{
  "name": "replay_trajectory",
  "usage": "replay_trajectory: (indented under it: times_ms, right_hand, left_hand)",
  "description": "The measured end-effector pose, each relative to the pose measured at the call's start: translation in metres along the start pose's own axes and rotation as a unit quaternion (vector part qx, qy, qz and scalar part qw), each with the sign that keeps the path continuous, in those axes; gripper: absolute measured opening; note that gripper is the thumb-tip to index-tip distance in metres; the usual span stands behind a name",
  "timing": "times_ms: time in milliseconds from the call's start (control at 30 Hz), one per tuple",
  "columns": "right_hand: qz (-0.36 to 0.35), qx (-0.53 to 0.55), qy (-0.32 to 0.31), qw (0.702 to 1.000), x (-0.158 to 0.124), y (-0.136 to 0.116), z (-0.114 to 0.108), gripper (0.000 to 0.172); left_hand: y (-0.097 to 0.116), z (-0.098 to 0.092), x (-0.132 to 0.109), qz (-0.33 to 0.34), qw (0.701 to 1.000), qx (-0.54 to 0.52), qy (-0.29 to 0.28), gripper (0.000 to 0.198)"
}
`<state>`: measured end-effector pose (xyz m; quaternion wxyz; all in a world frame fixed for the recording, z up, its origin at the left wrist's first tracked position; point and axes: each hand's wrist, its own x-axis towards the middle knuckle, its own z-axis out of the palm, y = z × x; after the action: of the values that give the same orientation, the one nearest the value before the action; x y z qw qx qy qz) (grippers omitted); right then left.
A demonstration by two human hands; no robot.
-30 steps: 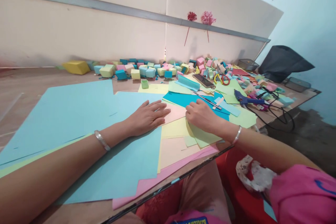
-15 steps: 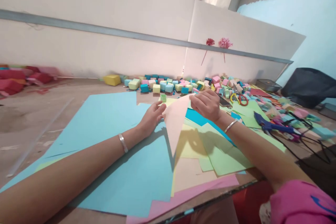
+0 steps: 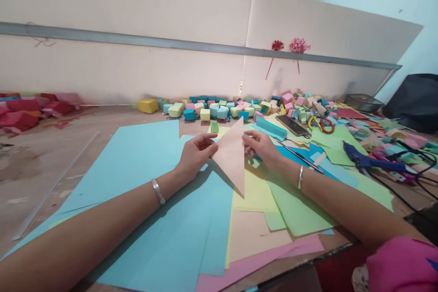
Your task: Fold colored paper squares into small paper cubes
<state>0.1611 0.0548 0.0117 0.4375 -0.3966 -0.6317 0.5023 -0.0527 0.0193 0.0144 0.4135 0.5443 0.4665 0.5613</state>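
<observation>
A pale peach sheet of paper (image 3: 232, 157), folded into a triangle, is held up between my two hands above the table. My left hand (image 3: 195, 155) pinches its left corner between thumb and fingers. At the long right edge, my right hand (image 3: 260, 147) has its fingers curled against the paper. Under my left arm lies a large light blue sheet (image 3: 143, 155). Yellow paper (image 3: 251, 191) and green paper (image 3: 301, 210) spread out below my right hand. A small green paper box (image 3: 214, 127) sits just beyond the triangle.
Several small coloured paper boxes (image 3: 205, 114) line the wall. To the right are a phone (image 3: 292, 125), a pen (image 3: 303, 157), scissors (image 3: 320, 124) and a blue glue gun (image 3: 371, 162) with its cable. A clear ruler (image 3: 56, 185) lies left; red boxes (image 3: 20, 114) stand behind it.
My right hand has come down from the paper's top corner to its right edge. The peach paper now shows as a flatter, full triangle. The view has shifted slightly.
</observation>
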Motion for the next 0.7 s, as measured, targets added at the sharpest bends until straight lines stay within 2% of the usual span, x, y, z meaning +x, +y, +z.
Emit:
replay_trajectory:
  times_ms: [100, 367, 567, 700]
  right_hand:
    - [0.003, -0.009, -0.022, 1.0, -0.004, 0.001, 0.006, 0.033]
    - [0.005, 0.081, 0.044, 0.996, 0.005, 0.019, 0.0, 0.035]
    - [-0.015, 0.104, 0.051, 0.993, 0.01, 0.027, -0.001, 0.038]
    - [-0.018, 0.113, 0.048, 0.992, 0.01, 0.026, 0.0, 0.039]
  left_hand:
    - [0.0, 0.001, -0.001, 0.008, 1.0, 0.011, -0.011, 0.041]
    - [-0.008, -0.005, 0.006, -0.093, 0.99, -0.104, -0.02, 0.039]
    - [-0.006, -0.005, 0.004, -0.09, 0.991, -0.082, -0.058, 0.039]
    - [-0.006, -0.005, 0.003, -0.079, 0.993, -0.06, -0.06, 0.04]
